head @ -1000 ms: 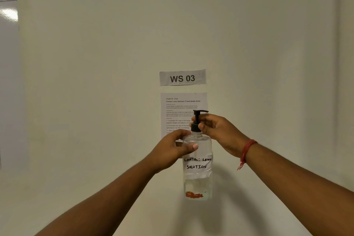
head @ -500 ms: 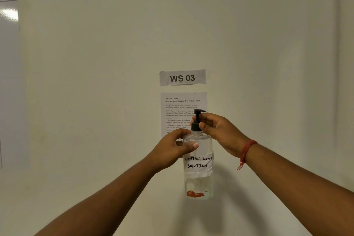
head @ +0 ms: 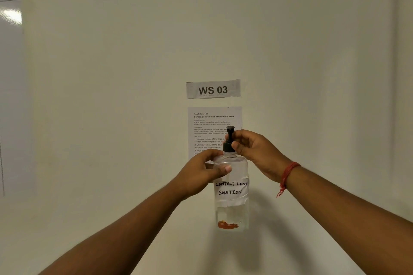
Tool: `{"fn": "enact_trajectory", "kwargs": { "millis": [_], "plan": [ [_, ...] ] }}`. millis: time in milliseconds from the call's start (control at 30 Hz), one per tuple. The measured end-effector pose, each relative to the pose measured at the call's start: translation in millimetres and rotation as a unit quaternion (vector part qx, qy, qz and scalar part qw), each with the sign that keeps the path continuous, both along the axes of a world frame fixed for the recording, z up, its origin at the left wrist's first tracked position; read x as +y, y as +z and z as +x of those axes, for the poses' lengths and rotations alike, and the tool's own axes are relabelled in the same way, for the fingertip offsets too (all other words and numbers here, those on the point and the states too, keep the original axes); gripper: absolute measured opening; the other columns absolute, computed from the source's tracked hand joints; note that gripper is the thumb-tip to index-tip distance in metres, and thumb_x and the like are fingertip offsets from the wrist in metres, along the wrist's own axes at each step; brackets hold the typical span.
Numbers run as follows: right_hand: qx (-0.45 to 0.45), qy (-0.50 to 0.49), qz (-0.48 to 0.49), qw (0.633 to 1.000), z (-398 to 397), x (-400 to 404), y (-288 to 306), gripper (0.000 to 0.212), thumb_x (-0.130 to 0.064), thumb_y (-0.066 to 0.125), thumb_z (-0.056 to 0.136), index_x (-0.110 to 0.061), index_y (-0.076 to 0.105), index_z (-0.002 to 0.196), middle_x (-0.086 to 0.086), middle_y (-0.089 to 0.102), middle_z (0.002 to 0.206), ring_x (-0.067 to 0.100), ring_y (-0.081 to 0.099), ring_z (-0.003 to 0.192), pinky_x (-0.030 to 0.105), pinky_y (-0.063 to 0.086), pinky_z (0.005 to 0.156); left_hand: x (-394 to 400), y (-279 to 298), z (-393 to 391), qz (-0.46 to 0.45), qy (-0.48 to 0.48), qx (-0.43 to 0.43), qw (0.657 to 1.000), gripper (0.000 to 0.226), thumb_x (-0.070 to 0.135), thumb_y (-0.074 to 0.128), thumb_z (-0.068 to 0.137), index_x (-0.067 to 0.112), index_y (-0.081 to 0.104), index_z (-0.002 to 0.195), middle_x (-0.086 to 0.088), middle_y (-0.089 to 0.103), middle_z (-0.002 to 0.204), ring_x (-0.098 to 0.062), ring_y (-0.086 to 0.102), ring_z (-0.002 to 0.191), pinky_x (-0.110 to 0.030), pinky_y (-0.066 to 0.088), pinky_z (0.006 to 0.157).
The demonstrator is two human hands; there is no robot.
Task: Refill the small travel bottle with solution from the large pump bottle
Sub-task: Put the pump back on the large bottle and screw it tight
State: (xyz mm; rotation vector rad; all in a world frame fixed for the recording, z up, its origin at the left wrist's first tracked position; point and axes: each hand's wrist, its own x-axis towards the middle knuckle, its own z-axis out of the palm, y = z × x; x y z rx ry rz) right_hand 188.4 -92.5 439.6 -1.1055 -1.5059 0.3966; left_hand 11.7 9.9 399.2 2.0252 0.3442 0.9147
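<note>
A numbered workstation in a test or data-collection room.

A "WS 03" sign (head: 213,89) is taped to a plain pale wall (head: 312,51) above a printed task sheet (head: 213,123) headed "Contact Lens Solution Travel Bottle Refill"; a whiteboard (head: 10,73) with handwriting shows at the left edge.

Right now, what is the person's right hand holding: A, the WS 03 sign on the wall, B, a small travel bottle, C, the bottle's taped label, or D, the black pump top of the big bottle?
D: the right hand curls its fingers round the black pump top of the large pump bottle, while the left hand grips the clear body just below the neck.
</note>
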Motion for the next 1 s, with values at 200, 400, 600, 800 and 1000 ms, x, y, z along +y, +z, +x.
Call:
{"fn": "enact_trajectory", "kwargs": {
  "millis": [200, 400, 600, 800, 1000],
  "plan": [
    [-0.013, -0.004, -0.010, 1.000, 1.1, 0.4, 0.3, 0.023, -0.012, 0.060, 0.095, -0.021, 0.066, 0.115, -0.002, 0.073, 0.114, 0.014, 0.067, 0.110, 0.041, 0.049, 0.102, -0.1, 0.2, -0.2, 0.002, 0.003, 0.001, 1.000, 0.057, 0.047, 0.080, 0.079, 0.024, 0.061, 0.128, 0.001, 0.067, 0.126, -0.017, 0.073, 0.107, -0.043, 0.062, 0.091],
    [-0.011, -0.036, 0.013, 0.999, -0.3, 3.0, 0.6, 0.023, -0.024, 0.073, 0.085, -0.021, 0.065, 0.107, 0.003, 0.072, 0.106, 0.022, 0.068, 0.102, 0.044, 0.054, 0.095, -1.0, 0.0, 1.0, -0.005, -0.002, -0.001, 1.000, 0.058, 0.044, 0.080, 0.079, 0.022, 0.061, 0.129, -0.001, 0.067, 0.127, -0.017, 0.074, 0.106, -0.042, 0.062, 0.091],
    [0.007, 0.032, -0.007, 0.999, 0.5, 2.2, -1.1, 0.025, -0.011, 0.058, 0.096, -0.020, 0.065, 0.118, 0.000, 0.072, 0.117, 0.016, 0.066, 0.113, 0.034, 0.050, 0.099, -0.6, -0.5, 0.2, 0.003, 0.008, 0.006, 1.000, 0.061, 0.047, 0.079, 0.078, 0.023, 0.060, 0.130, 0.000, 0.066, 0.128, -0.018, 0.073, 0.108, -0.044, 0.062, 0.092],
    [-0.014, -0.004, 0.001, 1.000, -1.2, 2.7, -0.9, 0.022, -0.016, 0.068, 0.090, -0.017, 0.065, 0.112, -0.004, 0.074, 0.108, 0.011, 0.069, 0.103, 0.026, 0.055, 0.085, -1.3, -2.8, 0.1, -0.002, 0.003, 0.005, 1.000, 0.061, 0.049, 0.080, 0.077, 0.023, 0.061, 0.129, 0.001, 0.067, 0.127, -0.018, 0.073, 0.107, -0.046, 0.061, 0.093],
    [0.006, 0.015, 0.013, 1.000, 0.0, 2.6, -2.9, 0.025, -0.015, 0.062, 0.094, -0.016, 0.064, 0.119, 0.000, 0.072, 0.115, 0.016, 0.067, 0.110, 0.033, 0.052, 0.095, -0.3, -0.5, -0.6, 0.003, 0.006, 0.007, 1.000, 0.058, 0.047, 0.078, 0.079, 0.024, 0.060, 0.128, 0.000, 0.067, 0.127, -0.017, 0.073, 0.107, -0.046, 0.061, 0.093]
  ]
}}
